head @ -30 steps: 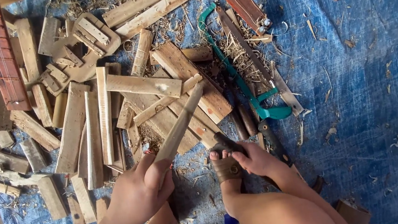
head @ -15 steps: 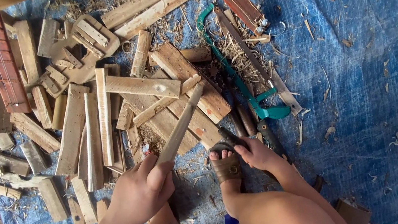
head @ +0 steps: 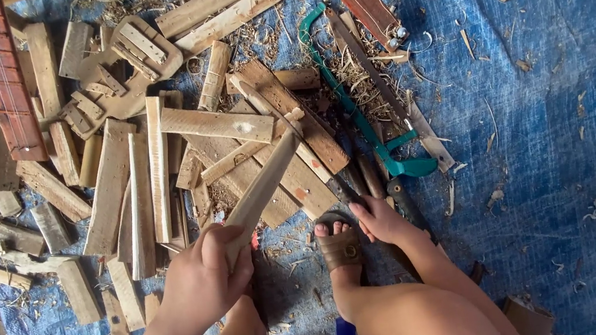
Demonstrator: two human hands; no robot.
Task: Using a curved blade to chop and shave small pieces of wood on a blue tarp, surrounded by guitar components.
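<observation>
The left hand (head: 202, 281), lower centre-left of the frame, has its grip closed around the lower end of a pale wooden stick (head: 259, 191), which slants up and to the right over the heap of offcuts (head: 134, 187). The right hand (head: 380, 219), lower centre, rests on a dark-handled tool (head: 360, 182) lying on the blue tarpaulin (head: 562, 158), just beside the sandalled foot (head: 339, 246). Whether its fingers are curled around the handle or merely pressed on it cannot be told.

Handling judgement: the stick appears light, stiff and dry, with a shaved, tapering face. It should not flex, but the thin upper end could split. The thicker lower end, where it is now held, is the sound place to take it. Splinters are likely.

Obscured: the tool's working end is lost among the boards and shavings. A green-framed saw (head: 360, 118) lies at centre right. A red fretted neck (head: 3, 82) is cut off at upper left.
</observation>
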